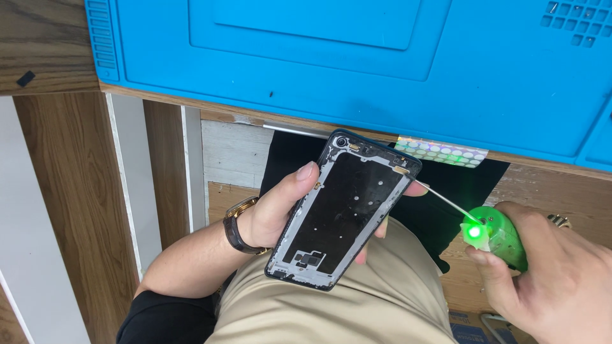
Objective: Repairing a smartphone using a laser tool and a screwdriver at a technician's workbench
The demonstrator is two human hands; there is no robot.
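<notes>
Views: one only, head-worn camera; no second view to overlap with.
Position: above the person's lap, at the near edge of the workbench (57,38).
Direction: steeply downward, slightly forward; blue mat (497,76) fills the top of frame, trousers (331,312) the bottom.
Range: close; left hand (277,207) and right hand (561,280) large, right one cut by the frame edge.

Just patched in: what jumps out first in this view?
The glowing green tool in the right hand, lower right, its thin tip touching the top edge of an opened phone frame. The left hand holds that frame at centre, over the lap. A bright blue mat fills the top.
</notes>
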